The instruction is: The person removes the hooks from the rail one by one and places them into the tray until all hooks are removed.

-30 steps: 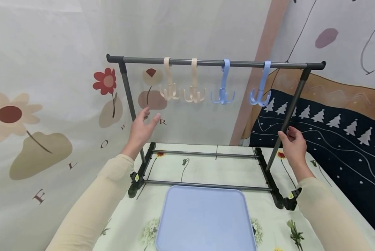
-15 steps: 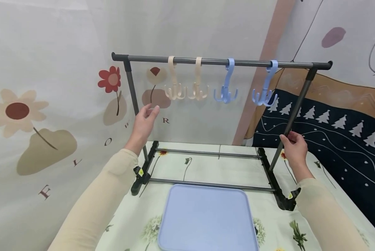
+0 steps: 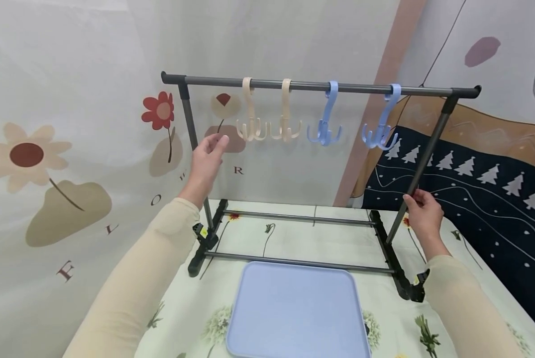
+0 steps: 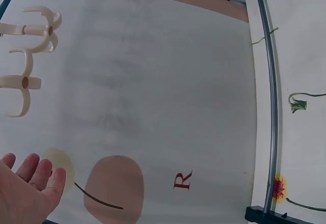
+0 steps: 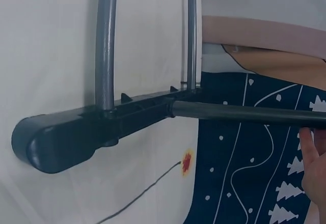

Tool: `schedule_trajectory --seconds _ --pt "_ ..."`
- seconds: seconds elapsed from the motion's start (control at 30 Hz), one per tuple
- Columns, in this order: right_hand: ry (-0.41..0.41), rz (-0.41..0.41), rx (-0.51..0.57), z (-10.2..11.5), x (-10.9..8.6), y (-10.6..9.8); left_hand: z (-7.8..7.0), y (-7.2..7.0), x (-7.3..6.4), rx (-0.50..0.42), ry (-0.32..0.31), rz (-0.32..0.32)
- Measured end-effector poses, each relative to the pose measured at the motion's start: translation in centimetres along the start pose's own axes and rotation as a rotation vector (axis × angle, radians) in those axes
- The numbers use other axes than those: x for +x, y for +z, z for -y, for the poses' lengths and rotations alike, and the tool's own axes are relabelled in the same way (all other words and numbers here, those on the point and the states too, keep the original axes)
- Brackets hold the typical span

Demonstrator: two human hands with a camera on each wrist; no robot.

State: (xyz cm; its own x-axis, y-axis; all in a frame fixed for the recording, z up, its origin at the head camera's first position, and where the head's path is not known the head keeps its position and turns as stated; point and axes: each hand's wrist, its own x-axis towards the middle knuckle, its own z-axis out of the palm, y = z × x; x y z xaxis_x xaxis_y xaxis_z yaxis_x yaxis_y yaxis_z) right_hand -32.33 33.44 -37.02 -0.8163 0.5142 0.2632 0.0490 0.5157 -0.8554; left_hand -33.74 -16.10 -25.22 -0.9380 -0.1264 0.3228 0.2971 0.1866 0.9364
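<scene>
A dark grey metal rack (image 3: 303, 85) stands on the table, with two beige hooks (image 3: 251, 127) and two blue hooks (image 3: 325, 132) hanging from its top bar. Each hook has several upturned prongs. My left hand (image 3: 206, 159) is raised beside the left post (image 3: 188, 117), fingers loosely bent, palm toward the beige hooks; in the left wrist view these fingers hold nothing. Low on the right post (image 3: 428, 154), my right hand (image 3: 425, 216) pinches the tube between thumb and fingers. The right wrist view catches only part of that hand (image 5: 313, 165), at the tube's underside.
A light blue tray (image 3: 298, 313) lies in front of the rack's lower front bar (image 3: 300, 262). Black feet (image 3: 399, 273) run front to back at both sides. Patterned cloth (image 3: 101, 199) hangs behind and to the left; a dark tree-print cloth (image 3: 473, 209) covers the right side.
My left hand has risen slightly along the left post. My right thumb and fingers have closed on the right post. The blue hooks hang at a different slant, and the whole view has shifted slightly.
</scene>
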Motion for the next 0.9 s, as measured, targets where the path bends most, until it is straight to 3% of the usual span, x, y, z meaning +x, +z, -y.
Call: schedule_trajectory --seconds 0.47,0.9 --pt "-0.042 -0.017 -0.039 -0.2 -0.1 0.2 -3.4 0.6 1.0 0.023 0.087 -0.088" --pt "-0.031 0.006 -0.049 0.0 -0.4 0.0 -6.4 3.1 1.7 0.028 0.154 -0.185"
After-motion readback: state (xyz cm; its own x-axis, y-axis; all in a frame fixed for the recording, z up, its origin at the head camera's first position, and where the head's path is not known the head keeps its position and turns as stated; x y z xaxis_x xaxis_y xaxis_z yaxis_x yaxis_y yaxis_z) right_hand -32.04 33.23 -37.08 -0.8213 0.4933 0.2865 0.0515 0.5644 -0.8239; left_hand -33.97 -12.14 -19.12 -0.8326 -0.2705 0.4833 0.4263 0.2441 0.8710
